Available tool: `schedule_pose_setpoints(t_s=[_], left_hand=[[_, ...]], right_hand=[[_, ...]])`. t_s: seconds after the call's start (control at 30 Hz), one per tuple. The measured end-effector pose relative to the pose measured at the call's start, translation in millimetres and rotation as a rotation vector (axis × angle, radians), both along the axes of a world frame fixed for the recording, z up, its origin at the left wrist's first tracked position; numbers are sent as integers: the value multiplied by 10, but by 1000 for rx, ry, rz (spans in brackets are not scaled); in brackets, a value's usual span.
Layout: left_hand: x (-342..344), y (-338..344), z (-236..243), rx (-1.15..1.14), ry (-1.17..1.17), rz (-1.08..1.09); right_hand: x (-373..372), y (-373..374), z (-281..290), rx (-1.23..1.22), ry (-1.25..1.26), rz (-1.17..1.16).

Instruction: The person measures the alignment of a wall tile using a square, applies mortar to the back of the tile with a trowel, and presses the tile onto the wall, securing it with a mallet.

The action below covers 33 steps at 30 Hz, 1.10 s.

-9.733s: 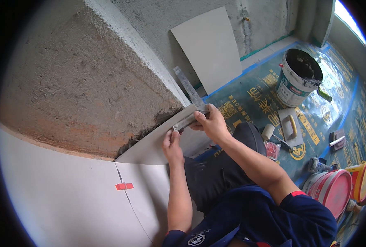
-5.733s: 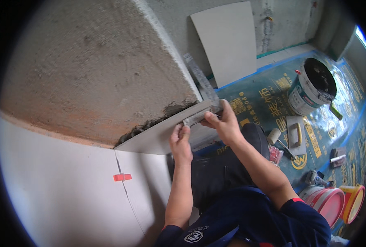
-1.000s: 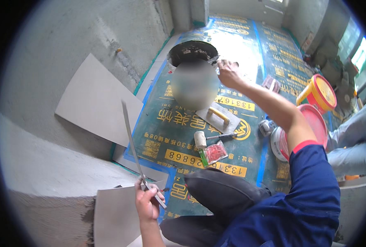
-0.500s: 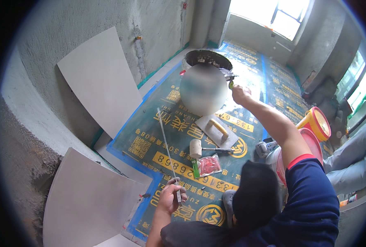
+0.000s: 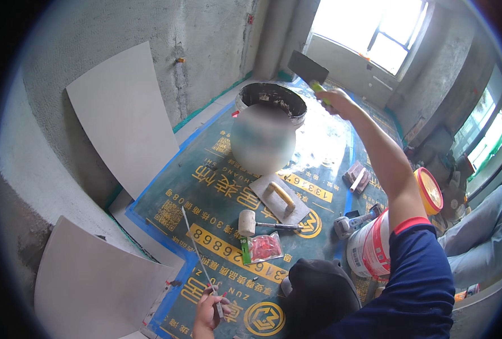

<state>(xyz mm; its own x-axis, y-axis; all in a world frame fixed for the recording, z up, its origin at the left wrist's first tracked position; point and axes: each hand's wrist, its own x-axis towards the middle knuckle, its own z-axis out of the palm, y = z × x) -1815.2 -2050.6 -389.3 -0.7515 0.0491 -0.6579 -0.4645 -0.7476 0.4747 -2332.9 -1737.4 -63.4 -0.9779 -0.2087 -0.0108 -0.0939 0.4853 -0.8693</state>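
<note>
while the right hand [image 5: 334,103] reaches out ahead, its grip is wrapped fully round the green handle of a scraper [image 5: 308,68], whose broad, flat, roughly rectangular blade looks dark grey and tilts in the air, up and to the right of a bucket [image 5: 300,117] with a dark, smeared inside. fingers of the left hand [image 5: 207,312] curl round the lower end of a thin, pale metal strip [image 5: 198,248], slanting up-left above the green floor sheet [image 5: 159,240], where a tan-handled trowel [image 5: 279,199] and white-headed mallet [image 5: 247,222] lie.
</note>
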Motion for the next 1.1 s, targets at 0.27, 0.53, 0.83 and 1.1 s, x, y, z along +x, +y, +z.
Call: schedule_pose_setpoints(t_s=[0.27, 0.53, 0.83, 1.1], left_hand=[[135, -1, 191, -116, -55, 68], [-1, 75, 113, -175, -71, 103], [-314, 91, -92, 1, -3, 214], [-800, -402, 374, -164, 73, 197]], right_hand=[[-160, -160, -687, -599, -478, 67], [424, 751, -944, -146, -457, 9], [2176, 1255, -2160, -443, -621, -243], [3157, -4, -2687, -153, -507, 222]])
